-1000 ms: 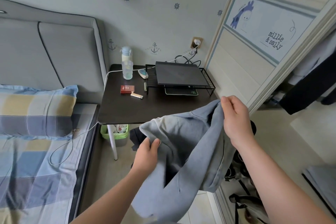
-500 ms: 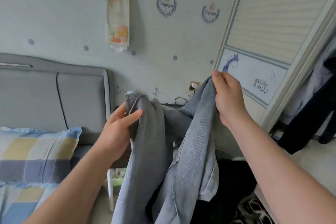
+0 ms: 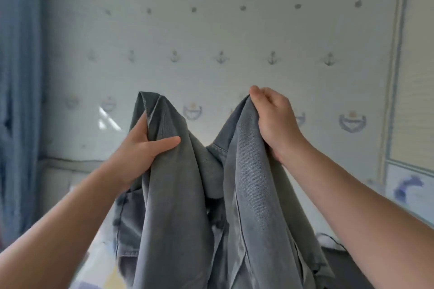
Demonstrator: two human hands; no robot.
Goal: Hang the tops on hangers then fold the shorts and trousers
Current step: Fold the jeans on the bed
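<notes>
Anchor-print wall behind, grey jeans hanging below both grips

The grey trousers run off the picture at 6 o'clock. Their cloth hides some fingers of the left hand.

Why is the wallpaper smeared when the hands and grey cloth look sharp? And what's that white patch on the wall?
Head view: wallpaper prints blur, most near the top, probably camera motion; the left hand, right hand and grey denim garment are fairly crisp; the white patch looks like reflected light.
</notes>
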